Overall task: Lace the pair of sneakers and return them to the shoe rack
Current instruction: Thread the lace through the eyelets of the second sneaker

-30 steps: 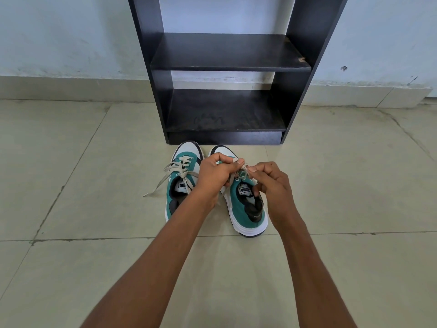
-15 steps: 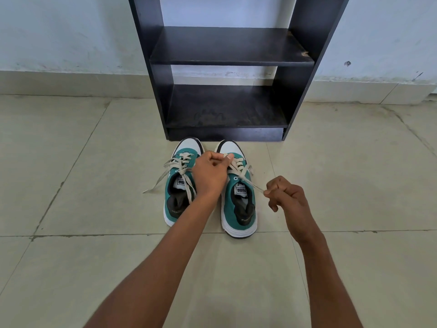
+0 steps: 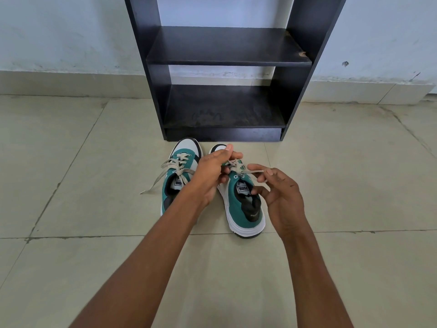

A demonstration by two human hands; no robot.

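The right sneaker (image 3: 243, 204), green with a white sole, stands on the tiled floor (image 3: 354, 185) with its toe toward the shoe rack (image 3: 227, 46), and both hands work at its beige lace (image 3: 250, 171). The left hand (image 3: 210, 178) is curled over the toe half of the shoe, thumb and forefinger pressed together on the lace above the upper eyelets; how much of the lace lies inside that fist cannot be seen. The right hand (image 3: 281, 197) sits just beside the shoe's outer side, its forefinger and thumb closed on the free end of the lace, which runs taut from the eyelets to the fingertips, while the thumb side rests against the tongue label and the other fingers are loosely spread. Just left of the left hand, touching its wrist in the view, the left sneaker (image 3: 179, 176) stands parallel, partly laced, one loose lace end (image 3: 155, 184) trailing onto the floor away from the hands. Ahead of the grips the rack's base is close to both toes; its two dark shelves are bare, and open tile lies wide on either side and toward the person. Compared with half a second ago, the right hand, then drawn out well to the right with the lace stretched long, has come back in against the shoe, and the shoe's heel has swung outward to the right.
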